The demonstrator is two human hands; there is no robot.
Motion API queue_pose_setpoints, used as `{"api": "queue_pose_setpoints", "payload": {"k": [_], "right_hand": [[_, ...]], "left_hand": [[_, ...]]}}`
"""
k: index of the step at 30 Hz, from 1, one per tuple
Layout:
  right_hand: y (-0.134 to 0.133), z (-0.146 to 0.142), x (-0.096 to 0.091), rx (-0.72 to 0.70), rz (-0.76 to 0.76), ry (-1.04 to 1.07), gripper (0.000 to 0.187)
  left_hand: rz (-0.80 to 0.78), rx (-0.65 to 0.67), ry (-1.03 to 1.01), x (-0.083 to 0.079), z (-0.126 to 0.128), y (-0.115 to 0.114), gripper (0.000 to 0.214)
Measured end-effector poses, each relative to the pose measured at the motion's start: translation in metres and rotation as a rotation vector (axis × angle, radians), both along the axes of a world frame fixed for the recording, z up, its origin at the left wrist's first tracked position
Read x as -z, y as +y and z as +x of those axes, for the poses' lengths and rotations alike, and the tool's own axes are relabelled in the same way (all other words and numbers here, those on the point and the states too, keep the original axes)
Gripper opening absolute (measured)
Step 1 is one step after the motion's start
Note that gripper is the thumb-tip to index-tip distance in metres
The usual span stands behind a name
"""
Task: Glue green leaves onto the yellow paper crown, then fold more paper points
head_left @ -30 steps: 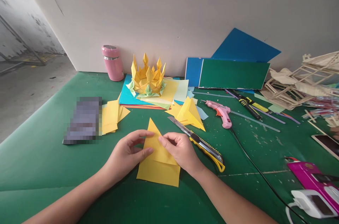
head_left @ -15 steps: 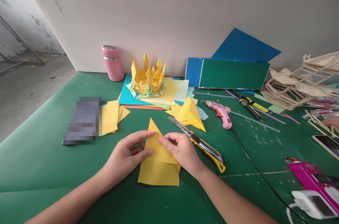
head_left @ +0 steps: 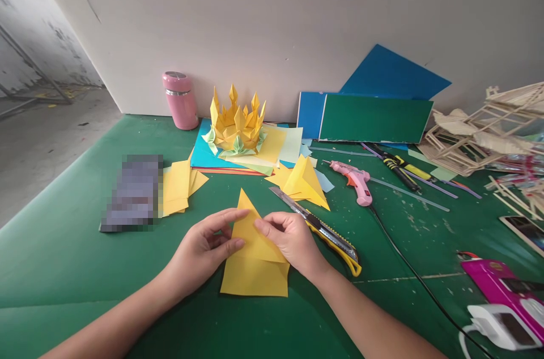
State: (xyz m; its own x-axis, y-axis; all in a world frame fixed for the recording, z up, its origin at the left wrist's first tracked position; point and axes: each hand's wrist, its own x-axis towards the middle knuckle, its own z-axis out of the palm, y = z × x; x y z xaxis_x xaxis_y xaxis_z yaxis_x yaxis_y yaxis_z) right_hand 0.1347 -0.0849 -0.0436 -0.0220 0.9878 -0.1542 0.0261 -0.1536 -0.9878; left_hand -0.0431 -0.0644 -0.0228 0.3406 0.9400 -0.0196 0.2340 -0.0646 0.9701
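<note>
A yellow sheet of paper [head_left: 255, 278], its top folded to a point, lies in front of me on the green table. My left hand [head_left: 208, 246] holds the paper's left edge, thumb and index finger on its surface. At the right slanted edge, my right hand [head_left: 293, 240] pinches the folded layer, its thumb on top; some of its fingertips are hidden. Just right of that hand lies a yellow utility knife [head_left: 325, 231] with its blade out. Beyond the paper are folded yellow paper pieces [head_left: 304, 183].
A yellow paper crown [head_left: 238, 127] stands on coloured sheets, near a pink flask [head_left: 181, 101]. Yellow slips [head_left: 176, 186] lie at left beside a pixelated dark object [head_left: 134, 192]. Rightward are a pink glue gun [head_left: 352, 180], its black cord, pliers [head_left: 399, 169] and a stick model [head_left: 476, 132].
My hands and the folded paper have hardly moved. At the far right edge, what looks like another person's fingers near the sticks has gone from view.
</note>
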Motion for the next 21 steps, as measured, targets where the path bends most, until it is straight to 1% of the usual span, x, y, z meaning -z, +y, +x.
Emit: {"api": "queue_pose_setpoints", "payload": {"k": [9, 14, 21], "right_hand": [[-0.0001, 0.0003, 0.0003, 0.005, 0.0, -0.02, 0.044], [0.0, -0.0002, -0.0008, 0.004, -0.007, -0.016, 0.044], [-0.0005, 0.0009, -0.0019, -0.025, -0.003, -0.019, 0.046]], "left_hand": [[-0.009, 0.006, 0.02, 0.0012, 0.0003, 0.0002, 0.04], [-0.016, 0.011, 0.026, -0.0007, 0.0001, -0.0001, 0.041], [0.015, 0.06, 0.021, 0.0023, -0.002, -0.0009, 0.046]]}}
